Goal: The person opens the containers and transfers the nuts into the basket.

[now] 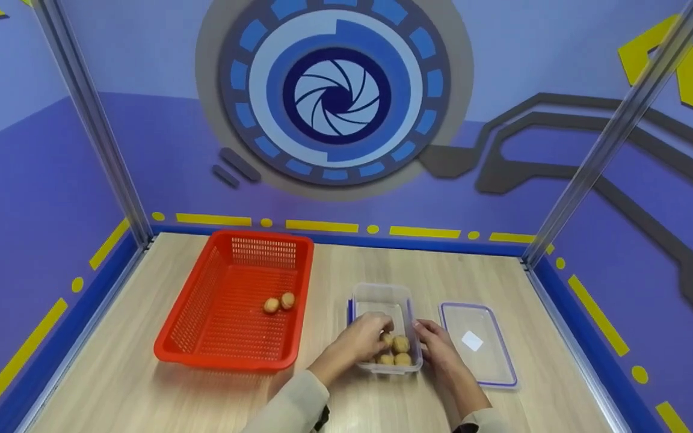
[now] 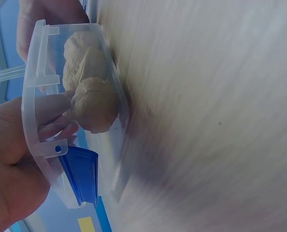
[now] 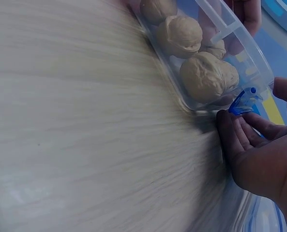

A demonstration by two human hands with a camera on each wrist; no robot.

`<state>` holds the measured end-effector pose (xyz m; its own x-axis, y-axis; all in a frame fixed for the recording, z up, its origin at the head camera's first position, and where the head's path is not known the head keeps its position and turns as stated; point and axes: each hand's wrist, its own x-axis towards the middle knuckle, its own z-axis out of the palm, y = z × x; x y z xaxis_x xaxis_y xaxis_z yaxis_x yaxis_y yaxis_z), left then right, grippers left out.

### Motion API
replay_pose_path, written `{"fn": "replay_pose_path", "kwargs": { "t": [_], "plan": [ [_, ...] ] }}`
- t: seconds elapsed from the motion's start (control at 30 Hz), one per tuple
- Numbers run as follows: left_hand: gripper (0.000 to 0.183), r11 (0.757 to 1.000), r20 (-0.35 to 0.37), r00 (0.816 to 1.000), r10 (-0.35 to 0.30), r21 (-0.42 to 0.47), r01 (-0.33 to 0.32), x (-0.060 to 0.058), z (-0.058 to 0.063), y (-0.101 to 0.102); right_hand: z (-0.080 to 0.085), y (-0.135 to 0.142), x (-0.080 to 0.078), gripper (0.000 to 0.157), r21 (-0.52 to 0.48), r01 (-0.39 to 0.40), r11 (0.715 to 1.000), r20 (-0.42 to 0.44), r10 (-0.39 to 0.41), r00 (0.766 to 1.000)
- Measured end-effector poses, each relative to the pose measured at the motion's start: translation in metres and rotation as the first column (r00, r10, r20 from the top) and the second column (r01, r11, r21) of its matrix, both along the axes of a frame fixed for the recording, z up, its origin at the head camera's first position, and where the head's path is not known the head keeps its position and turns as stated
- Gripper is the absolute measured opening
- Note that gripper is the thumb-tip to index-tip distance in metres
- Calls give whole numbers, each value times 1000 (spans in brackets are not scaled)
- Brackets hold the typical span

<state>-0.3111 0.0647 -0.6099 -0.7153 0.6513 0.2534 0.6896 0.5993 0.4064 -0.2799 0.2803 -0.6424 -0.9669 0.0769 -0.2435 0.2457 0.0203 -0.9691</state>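
A clear plastic food box [image 1: 381, 293] with blue side latches stands on the table and holds several walnuts [image 1: 401, 344] at its near end. My left hand [image 1: 364, 338] reaches over the left rim, its fingers down inside on a walnut [image 2: 96, 104]. In the head view those fingers partly hide that nut. At the box's right side, my right hand [image 1: 441, 349] holds the wall, thumb at the rim and fingers beside the blue latch [image 3: 243, 101]. Two more walnuts [image 1: 287, 300] lie in the red plastic basket [image 1: 219, 361] on the left.
A clear lid [image 1: 494, 346] with a blue seal and a white label [image 1: 472, 341] lies flat to the right of the box. Patterned blue panels [image 1: 160, 162] and metal posts [image 1: 101, 129] enclose the wooden table [image 1: 443, 273] at the back and sides.
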Motion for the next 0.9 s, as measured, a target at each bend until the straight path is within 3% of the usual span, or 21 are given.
{"fn": "replay_pose_path", "kwargs": {
  "t": [0.17,0.47,0.77,0.9],
  "plan": [
    [24,999,-4,1000,18,29,-18,1,0,-4,-1,-4,-2,52,-17,-10,1000,-14,10,1000],
    [24,997,148,989,22,68,-33,4,6,2,-2,0,3,49,-24,17,1000,-2,-17,1000],
    [23,998,65,998,9,68,-14,8,19,-1,-2,0,2,50,-7,10,1000,1,-10,1000],
    [22,994,113,994,-4,110,-8,15,30,-9,-2,-1,1,51,6,12,1000,2,-12,1000]
  ]
}}
